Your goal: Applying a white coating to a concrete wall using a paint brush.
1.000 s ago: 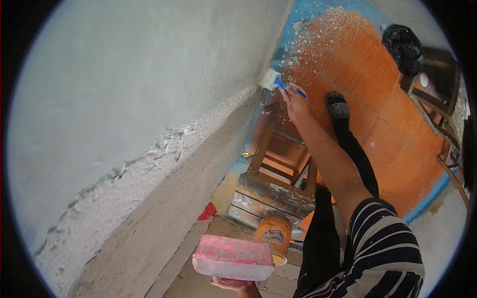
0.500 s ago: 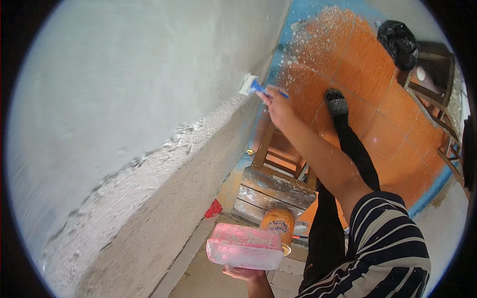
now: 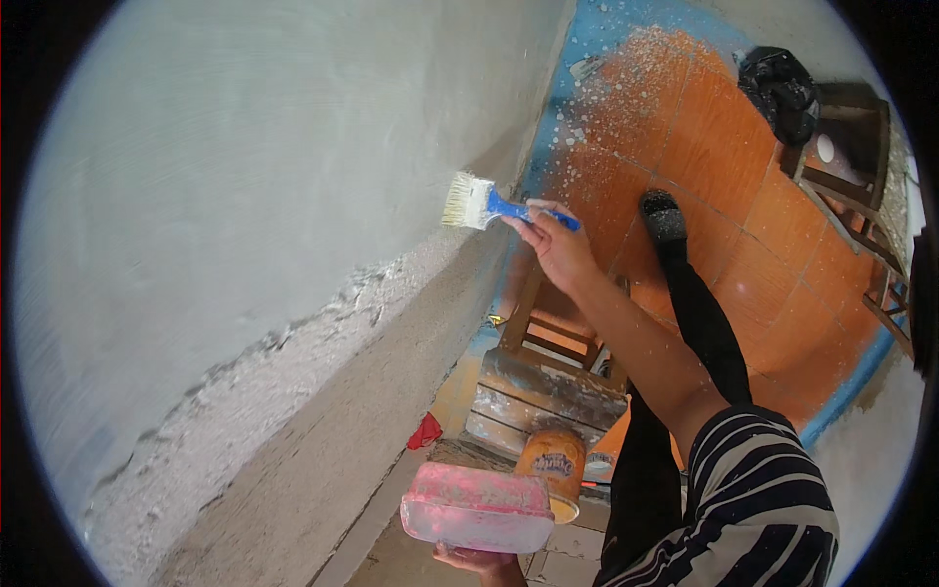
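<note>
My right hand (image 3: pixel 556 241) is closed round the blue handle of a wide paintbrush (image 3: pixel 474 203). Its pale bristles point left, close to the wall (image 3: pixel 284 147); whether they touch it I cannot tell. The wall is smooth and grey-white above, with a rough, ragged band lower down. At the bottom of the view my left hand (image 3: pixel 474 558) holds a pink and translucent plastic tub (image 3: pixel 477 507) from below, its fingers mostly hidden by the tub. The tub is smeared with whitish stuff, and its inside cannot be seen.
Below me stands a paint-spattered wooden stool (image 3: pixel 533 391) with an orange bucket (image 3: pixel 554 465) beside the tub. A red cloth (image 3: pixel 424 431) lies at the wall's foot. White splashes dot the orange tiled floor (image 3: pixel 719 186). At right are a black bag (image 3: pixel 780 93) and wooden furniture (image 3: pixel 851 181).
My right hand has moved the paintbrush slightly down, and its bristles now show more broadly and reach further left. The tub has shifted a little down and left with my left hand.
</note>
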The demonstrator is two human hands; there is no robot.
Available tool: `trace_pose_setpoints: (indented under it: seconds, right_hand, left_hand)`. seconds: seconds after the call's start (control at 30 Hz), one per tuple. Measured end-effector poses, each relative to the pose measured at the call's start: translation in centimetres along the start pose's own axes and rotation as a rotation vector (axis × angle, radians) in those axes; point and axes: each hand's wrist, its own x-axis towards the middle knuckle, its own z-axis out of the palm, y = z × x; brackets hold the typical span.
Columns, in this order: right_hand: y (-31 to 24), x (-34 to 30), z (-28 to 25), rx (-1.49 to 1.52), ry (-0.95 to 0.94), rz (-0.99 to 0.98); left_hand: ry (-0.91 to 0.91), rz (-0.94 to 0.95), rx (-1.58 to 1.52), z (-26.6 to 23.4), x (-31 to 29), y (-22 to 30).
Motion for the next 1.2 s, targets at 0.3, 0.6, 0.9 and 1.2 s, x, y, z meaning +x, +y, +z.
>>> trace_pose_setpoints:
  seconds: [0.3,0.6,0.9,1.2]
  right_hand:
    - [3.4,12.2,-12.5,-0.111,0.328,-0.105]
    - [3.5,17.2,-14.2,-0.411,0.628,-0.197]
    - [3.0,9.6,-6.0,-0.131,0.391,-0.029]
    - [0.8,-5.4,9.2,0.075,0.179,0.028]
  left_hand:
    - [0.154,0.015,0.234,-0.3,2.8,-4.4]
    - [0.113,-0.062,-0.026,1.8,3.1,-5.5]
    - [0.131,-0.108,0.042,3.0,0.6,-2.2]
    - [-0.115,0.0,-0.125,3.7,-3.1,4.2]
